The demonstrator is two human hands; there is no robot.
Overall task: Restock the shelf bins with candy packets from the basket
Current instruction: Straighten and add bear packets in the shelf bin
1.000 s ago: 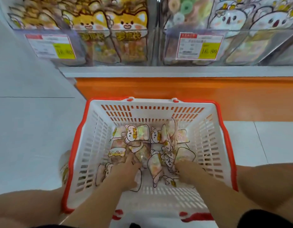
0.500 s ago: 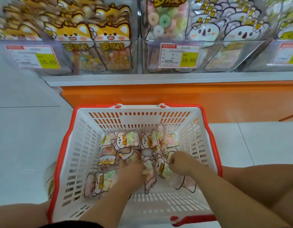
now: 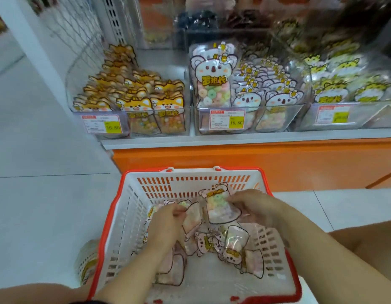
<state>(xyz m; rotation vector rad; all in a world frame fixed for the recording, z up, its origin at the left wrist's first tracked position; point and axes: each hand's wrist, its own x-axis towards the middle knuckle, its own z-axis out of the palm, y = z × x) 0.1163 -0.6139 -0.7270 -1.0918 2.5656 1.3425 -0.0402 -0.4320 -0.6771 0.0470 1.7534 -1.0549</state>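
A white basket with a red rim (image 3: 115,213) stands on the floor below the shelf. Several koala candy packets (image 3: 233,246) lie in it. My left hand (image 3: 166,222) grips a packet (image 3: 191,216) over the basket's left half. My right hand (image 3: 253,206) holds another koala packet (image 3: 218,207) upright above the basket. On the shelf, the middle clear bin (image 3: 275,119) holds matching koala packets. The left bin (image 3: 124,128) holds fox packets.
A third bin (image 3: 370,115) with yellow tiger packets stands at the right. The orange shelf base (image 3: 256,159) rises right behind the basket. White floor tiles spread to the left. My knees flank the basket, and a packet (image 3: 87,264) lies outside its left wall.
Both hands have risen from the bottom of the basket, each lifting a packet. The view has tilted up, so more of the shelf bins shows.
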